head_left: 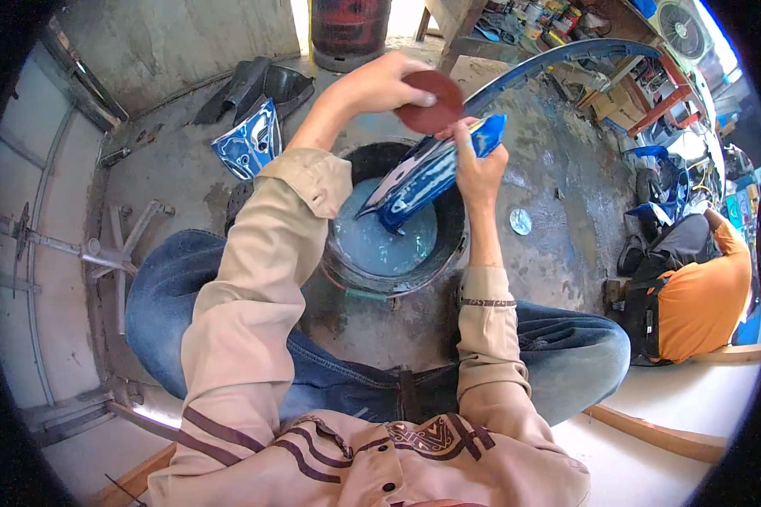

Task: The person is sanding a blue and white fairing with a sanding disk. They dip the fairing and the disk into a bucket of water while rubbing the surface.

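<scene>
A round reddish-brown sanding disc (429, 101) is pinched in my left hand (376, 84), thumb lying on its face. My right hand (479, 165) grips the upper end of a glossy blue plastic panel (414, 182), with its fingertips close to the disc's edge. The panel tilts down to the left, and its lower end dips into cloudy water (389, 241). That water fills part of a dark round tub (347, 275) between my legs.
Another blue panel (249, 142) and black plastic parts (258, 89) lie left of the tub. A long curved strip (558, 61) arches at upper right. A dark red cylinder (349, 29) stands ahead. Someone in an orange shirt (706, 296) crouches at right. A metal stand (131, 241) is left.
</scene>
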A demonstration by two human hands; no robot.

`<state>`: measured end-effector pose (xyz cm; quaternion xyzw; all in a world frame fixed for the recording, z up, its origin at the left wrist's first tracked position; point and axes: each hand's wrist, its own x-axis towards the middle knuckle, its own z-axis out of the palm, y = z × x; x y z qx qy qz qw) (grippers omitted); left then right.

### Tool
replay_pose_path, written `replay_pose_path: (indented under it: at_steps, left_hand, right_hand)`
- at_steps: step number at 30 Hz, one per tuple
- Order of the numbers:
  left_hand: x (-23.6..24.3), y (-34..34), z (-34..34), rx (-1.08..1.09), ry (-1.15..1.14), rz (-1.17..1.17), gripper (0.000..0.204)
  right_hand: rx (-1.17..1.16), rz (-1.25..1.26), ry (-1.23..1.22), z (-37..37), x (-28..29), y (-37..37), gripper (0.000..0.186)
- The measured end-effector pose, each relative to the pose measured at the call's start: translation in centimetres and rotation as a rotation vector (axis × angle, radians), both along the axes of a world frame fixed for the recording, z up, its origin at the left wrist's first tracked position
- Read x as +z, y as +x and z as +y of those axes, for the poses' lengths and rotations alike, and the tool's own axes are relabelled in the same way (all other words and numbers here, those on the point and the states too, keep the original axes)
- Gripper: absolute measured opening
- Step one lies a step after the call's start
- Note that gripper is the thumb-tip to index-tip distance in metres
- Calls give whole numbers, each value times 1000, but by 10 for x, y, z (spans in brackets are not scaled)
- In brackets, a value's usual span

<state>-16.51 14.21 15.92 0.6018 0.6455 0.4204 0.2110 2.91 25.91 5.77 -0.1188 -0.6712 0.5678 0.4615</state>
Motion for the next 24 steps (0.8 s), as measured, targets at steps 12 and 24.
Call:
replay_pose_path:
  at_steps: [12,24]
  left_hand:
    - [-267,-19,-23,413,-737,237,36]
    - [-370,-14,-44,212,-1096,-222,45]
  right_hand:
    - [74,6,57,-4,42,20,12]
    - [94,-18,-8,8,33,33,12]
